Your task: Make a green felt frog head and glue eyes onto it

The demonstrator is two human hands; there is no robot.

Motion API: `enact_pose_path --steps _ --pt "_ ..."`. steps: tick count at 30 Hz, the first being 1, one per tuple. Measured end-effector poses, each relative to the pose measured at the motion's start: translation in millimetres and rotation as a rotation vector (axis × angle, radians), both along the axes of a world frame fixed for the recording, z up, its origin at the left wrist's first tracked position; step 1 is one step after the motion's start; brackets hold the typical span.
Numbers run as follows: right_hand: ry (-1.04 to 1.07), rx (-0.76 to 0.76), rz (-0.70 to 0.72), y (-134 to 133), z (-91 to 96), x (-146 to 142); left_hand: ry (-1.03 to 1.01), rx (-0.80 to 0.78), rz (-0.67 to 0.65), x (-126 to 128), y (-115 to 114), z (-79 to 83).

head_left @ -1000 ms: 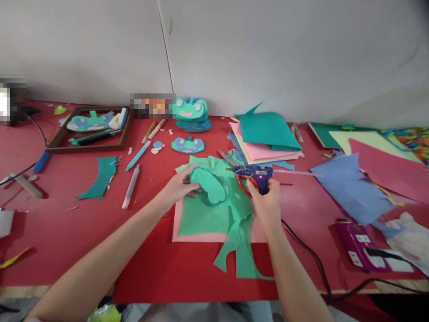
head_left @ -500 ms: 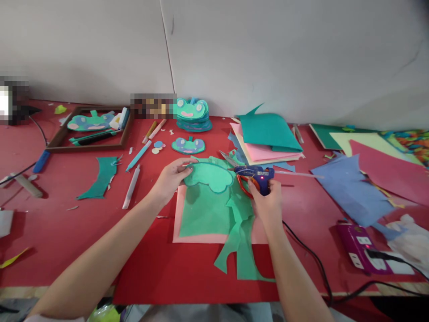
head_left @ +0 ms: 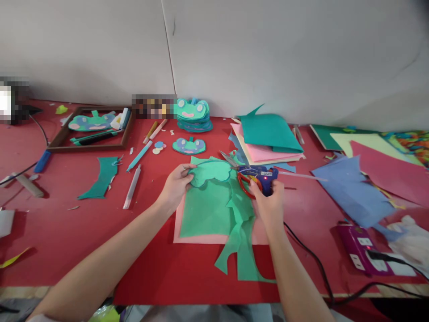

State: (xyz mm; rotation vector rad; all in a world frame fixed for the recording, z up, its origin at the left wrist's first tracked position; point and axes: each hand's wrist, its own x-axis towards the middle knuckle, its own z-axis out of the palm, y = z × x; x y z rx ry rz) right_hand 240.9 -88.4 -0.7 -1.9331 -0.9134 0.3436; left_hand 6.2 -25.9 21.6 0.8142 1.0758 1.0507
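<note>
Between thumb and fingers, my left hand pinches the left end of a light-green felt cutout with a wavy, darker edge. My right hand is wrapped round the handle of a blue hot glue gun with a lit red light and a clear glue stick at its back. The gun's nozzle points left, at the cutout's right edge. Scissors with orange-red handles lie just behind and under the gun. Below the cutout are green felt scraps and a green sheet on pink felt.
Stacked frog-face pieces stand near the wall, with a single frog face before them. Folded felt sheets lie behind my right hand. A purple power strip with black cords sits at right. Pens and a brown frame are at left.
The cutout has tilted and moved slightly up in my left hand, which shifted a little. The glue gun has moved slightly right and down with my right hand.
</note>
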Motion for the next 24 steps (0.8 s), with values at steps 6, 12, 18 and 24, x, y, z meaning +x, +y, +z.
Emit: enact_pose_path --steps 6,12,18,24 --pt "-0.008 -0.035 0.007 0 3.7 -1 0.114 0.055 -0.007 4 -3 -11.8" --pt "-0.004 -0.05 -0.003 0 4.5 -3 0.146 0.109 -0.026 2 -5 -10.8" --pt "-0.018 -0.045 0.002 0 4.7 -3 0.206 0.089 -0.057 3 -7 -11.4" --pt "-0.012 -0.057 0.003 0 6.2 -3 0.225 0.213 -0.105 2 -3 -11.4"
